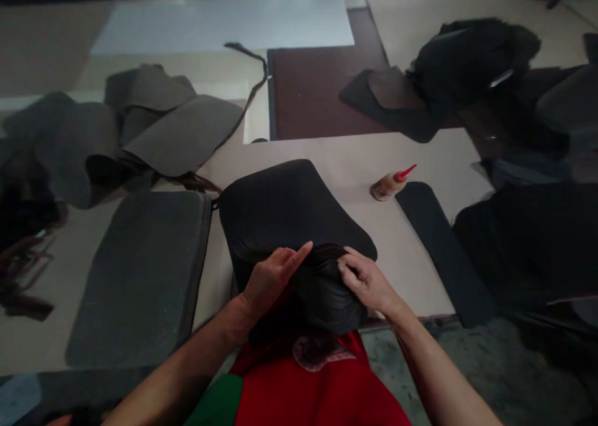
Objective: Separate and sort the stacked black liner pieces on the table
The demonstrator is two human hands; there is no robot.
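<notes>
A black padded piece (275,208) lies at the table's front edge, its near part folded or hanging toward my body. My left hand (275,276) rests on its near side, index finger stretched out along the fold; its other fingers are curled, and whether they grip material is hard to make out. On the right of the fold, my right hand (363,278) pinches the edge of the black material between thumb and fingers. A small gap shows in the material between the two hands.
A glue bottle (387,185) with a red tip stands right of the piece, beside a dark strip (443,251). Stacked dark panels (140,276) lie left, grey pieces (182,127) behind them. Black material (471,58) is heaped back right; a dark pile (537,245) lies right.
</notes>
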